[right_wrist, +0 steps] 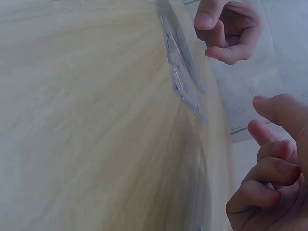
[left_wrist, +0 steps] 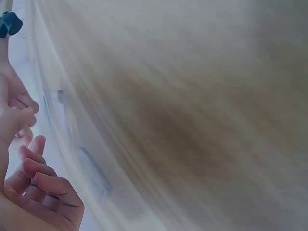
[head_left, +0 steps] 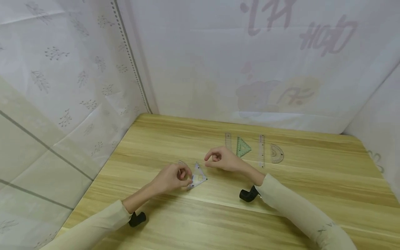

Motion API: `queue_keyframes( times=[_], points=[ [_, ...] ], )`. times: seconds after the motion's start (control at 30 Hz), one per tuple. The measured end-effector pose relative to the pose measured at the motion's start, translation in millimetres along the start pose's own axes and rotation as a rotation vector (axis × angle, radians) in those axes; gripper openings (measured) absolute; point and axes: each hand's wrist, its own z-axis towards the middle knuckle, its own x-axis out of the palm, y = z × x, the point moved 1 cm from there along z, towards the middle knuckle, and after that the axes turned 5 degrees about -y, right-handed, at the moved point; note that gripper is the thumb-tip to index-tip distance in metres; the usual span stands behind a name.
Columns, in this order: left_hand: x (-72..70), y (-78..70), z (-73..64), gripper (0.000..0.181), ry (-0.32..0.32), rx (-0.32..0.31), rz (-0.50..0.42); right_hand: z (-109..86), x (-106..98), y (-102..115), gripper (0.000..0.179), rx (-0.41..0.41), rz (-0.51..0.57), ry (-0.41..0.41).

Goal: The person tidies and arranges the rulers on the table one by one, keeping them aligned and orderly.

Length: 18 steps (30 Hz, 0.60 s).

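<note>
A clear set square lies on the table just beside my left hand, whose fingertips overlap its edge in the head view. In the right wrist view that hand hovers above the set square, its fingers loosely bent around nothing. My right hand is held over the table, to the right of the set square, its thumb apart from the bent fingers. Behind it stand out a short clear ruler and a green set square. Part of another clear piece shows behind my left hand.
A long clear ruler and a clear protractor lie farther right on the wooden table. Printed cloth curtains hang along the table's back and sides. Black wrist mounts hang below both sleeves.
</note>
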Motion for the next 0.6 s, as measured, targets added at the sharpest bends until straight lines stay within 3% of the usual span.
queue_keyframes(
  times=[0.17, 0.6],
  points=[
    [-0.4, -3.4, 6.8, 0.017, -0.021, 0.012, -0.012, -9.4, -8, -1, 0.022, 0.002, -0.007, -0.007],
    [-2.6, -14.4, 29.9, 0.028, -0.050, 0.076, -0.160, -46.3, -43, 1, 0.028, 0.037, 0.009, -0.061]
  ],
)
